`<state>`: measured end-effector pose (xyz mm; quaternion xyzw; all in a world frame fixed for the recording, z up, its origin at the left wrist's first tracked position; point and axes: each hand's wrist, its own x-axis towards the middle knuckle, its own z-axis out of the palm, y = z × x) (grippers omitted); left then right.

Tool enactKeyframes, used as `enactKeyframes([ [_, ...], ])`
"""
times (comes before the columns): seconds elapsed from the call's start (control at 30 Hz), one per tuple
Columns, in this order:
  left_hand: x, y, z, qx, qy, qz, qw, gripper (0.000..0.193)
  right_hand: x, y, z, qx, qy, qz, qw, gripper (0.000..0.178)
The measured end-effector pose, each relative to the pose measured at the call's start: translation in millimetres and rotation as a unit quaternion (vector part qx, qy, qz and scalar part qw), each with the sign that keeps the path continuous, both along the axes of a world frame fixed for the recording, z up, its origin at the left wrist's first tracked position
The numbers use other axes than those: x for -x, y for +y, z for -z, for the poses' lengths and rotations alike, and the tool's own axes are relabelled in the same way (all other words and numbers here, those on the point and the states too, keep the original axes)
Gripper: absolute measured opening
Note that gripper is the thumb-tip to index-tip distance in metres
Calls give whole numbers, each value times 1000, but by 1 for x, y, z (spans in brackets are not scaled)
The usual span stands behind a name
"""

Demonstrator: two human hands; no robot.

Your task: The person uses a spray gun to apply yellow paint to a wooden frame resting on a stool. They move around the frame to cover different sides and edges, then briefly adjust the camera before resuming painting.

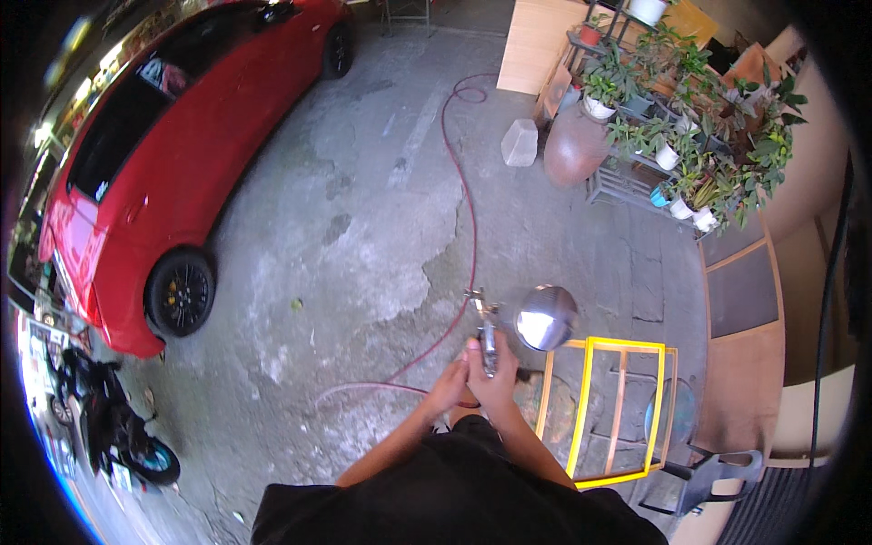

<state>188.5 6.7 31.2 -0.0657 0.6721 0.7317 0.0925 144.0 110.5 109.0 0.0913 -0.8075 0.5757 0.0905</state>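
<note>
In front of my body, my right hand (495,380) is closed around the handle of a silver spray gun (487,331). A round, shiny metal cup (546,318) sits on the gun's right side. My left hand (449,385) is closed beside the right one, its fingers against the right hand near the foot of the handle; what it grips is hidden. A dark red hose (471,213) runs over the floor and passes behind my left wrist. Right of my hands stands a bright yellow rectangular frame (584,400), with bare wooden strips (618,409) behind it.
A red car (218,118) stands at the left, a dark motorcycle (118,409) below it. Potted plants (668,136) on racks, a large brown jar (578,145) and a pale block (520,143) are at the far right. A dark plastic chair (704,477) is at the near right.
</note>
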Motion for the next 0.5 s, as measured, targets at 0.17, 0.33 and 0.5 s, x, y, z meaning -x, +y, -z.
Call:
enactKeyframes([
  [0.17, 100, 21, -51, 23, 19, -172, 985, 44, 101, -30, 1, -52, 10, -12, 999, 42],
  [0.33, 206, 15, -48, -276, -10, -256, 926, 50, 201, -35, -24, -188, 103, -53, 975, 48],
  [0.5, 273, -17, -23, -289, -84, -182, 936, 61, 288, 37, -74, -192, -8, -165, 967, 60],
])
